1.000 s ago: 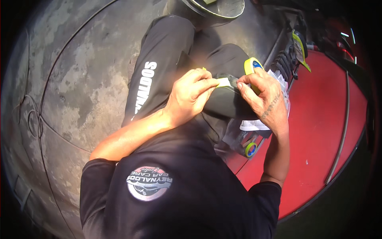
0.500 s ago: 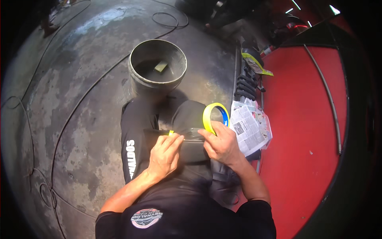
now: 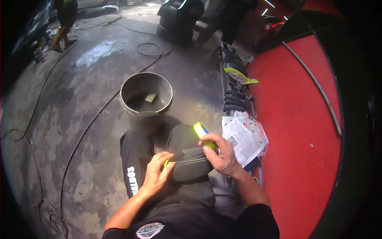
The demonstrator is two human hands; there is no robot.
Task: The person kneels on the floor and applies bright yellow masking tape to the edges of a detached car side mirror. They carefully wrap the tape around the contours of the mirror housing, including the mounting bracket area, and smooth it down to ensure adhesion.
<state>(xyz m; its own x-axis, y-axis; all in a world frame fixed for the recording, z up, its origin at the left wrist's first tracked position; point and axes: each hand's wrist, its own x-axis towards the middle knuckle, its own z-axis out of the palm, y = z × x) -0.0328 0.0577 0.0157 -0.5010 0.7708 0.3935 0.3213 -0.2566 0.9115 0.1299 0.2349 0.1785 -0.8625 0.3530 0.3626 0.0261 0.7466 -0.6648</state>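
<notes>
A black curved part (image 3: 193, 169) with thin slats along its upper side rests across my lap. At its left end my left hand (image 3: 156, 175) is closed, thumb and fingers pinching a small bit of yellow tape (image 3: 168, 163). My right hand (image 3: 223, 156) grips a roll of bright yellow masking tape (image 3: 199, 129) with a blue inner core, held tilted just above the part's right end. The roll's lower portion is hidden by my fingers. Whether a strip runs between my two hands I cannot make out.
A bucket (image 3: 126, 104) with a pale block (image 3: 150, 97) inside stands in front of my knees. Newspaper sheets (image 3: 242, 137) lie to the right beside a red panel (image 3: 290, 131). A dark hose (image 3: 85, 131) winds over the floor. People are at the far side.
The tape roll has turned from ring-on to nearly edge-on in my right hand. More of the black part shows between my hands. The view has tilted up, revealing people farther off.
</notes>
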